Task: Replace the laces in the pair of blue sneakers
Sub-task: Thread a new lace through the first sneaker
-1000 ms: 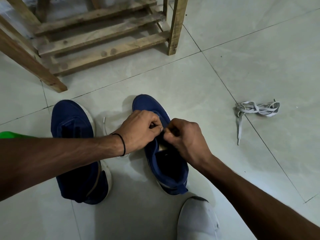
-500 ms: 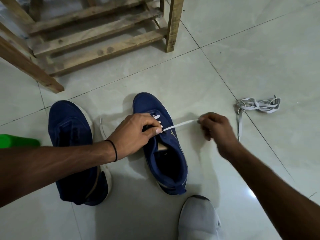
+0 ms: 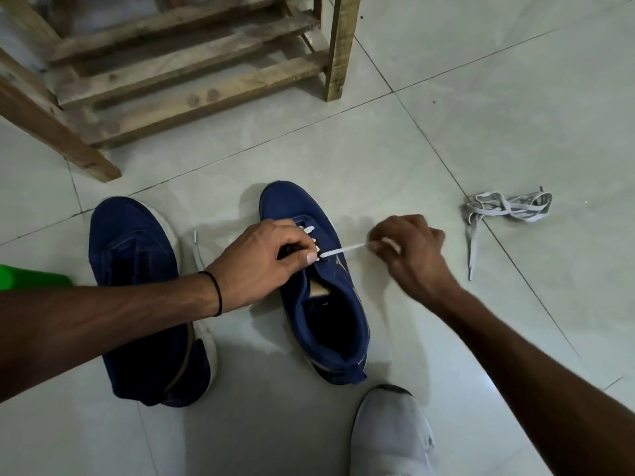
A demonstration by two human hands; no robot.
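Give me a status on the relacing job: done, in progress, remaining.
Done: white lace crosses the lowest few eyelets of the middle sneaker. In hand: the left hand steadies that sneaker at the eyelets while the right hand pinches the lace, drawn taut to the side. Left: its upper eyelets, and the whole other sneaker, which shows no lace; a bundled lace lies loose on the floor tiles.

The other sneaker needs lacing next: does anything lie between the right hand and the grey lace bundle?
Nothing visible: only bare floor separates the right hand, pinching a white lace, from the grey lace bundle.
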